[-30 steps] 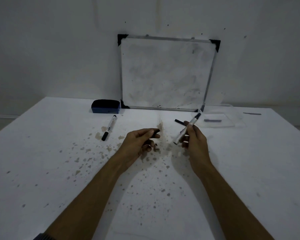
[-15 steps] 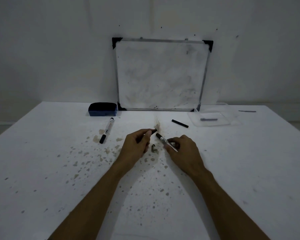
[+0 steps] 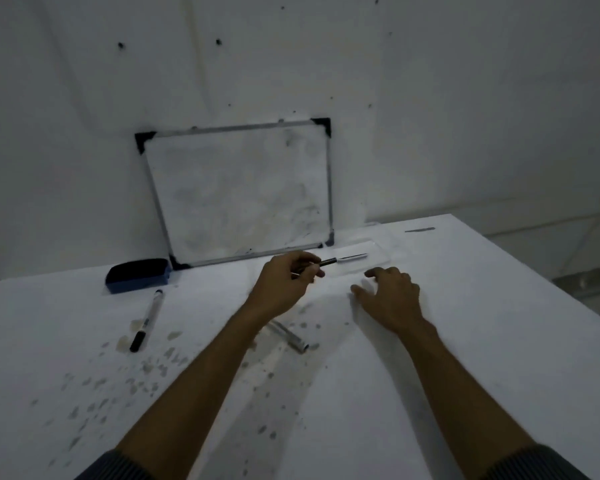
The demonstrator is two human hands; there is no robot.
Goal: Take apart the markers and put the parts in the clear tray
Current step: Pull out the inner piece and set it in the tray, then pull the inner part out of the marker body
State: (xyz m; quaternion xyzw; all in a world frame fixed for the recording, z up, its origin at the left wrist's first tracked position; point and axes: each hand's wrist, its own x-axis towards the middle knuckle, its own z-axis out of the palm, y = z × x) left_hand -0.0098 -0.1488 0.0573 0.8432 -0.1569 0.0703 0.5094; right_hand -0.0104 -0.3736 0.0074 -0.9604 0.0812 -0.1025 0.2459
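Observation:
My left hand [image 3: 286, 280] is shut on a thin dark marker part [image 3: 328, 261] whose tip points right, at the near left edge of the clear tray [image 3: 378, 259]. A slim grey part [image 3: 352, 257] lies inside the tray. My right hand [image 3: 390, 294] rests open on the table just in front of the tray, fingers spread and holding nothing. A silver marker barrel [image 3: 291, 337] lies on the table, partly hidden under my left forearm. A whole capped marker [image 3: 146, 320] lies to the left.
A small whiteboard [image 3: 243, 192] leans on the wall behind the tray. A blue eraser [image 3: 137, 275] sits left of it. A thin dark strip [image 3: 420, 230] lies at the far right. The table [image 3: 499, 341] carries ink stains near its middle.
My right hand has let go of the marker barrel, which now lies on the table, and opened. My left hand has carried its part away from me to the tray. The view has tilted.

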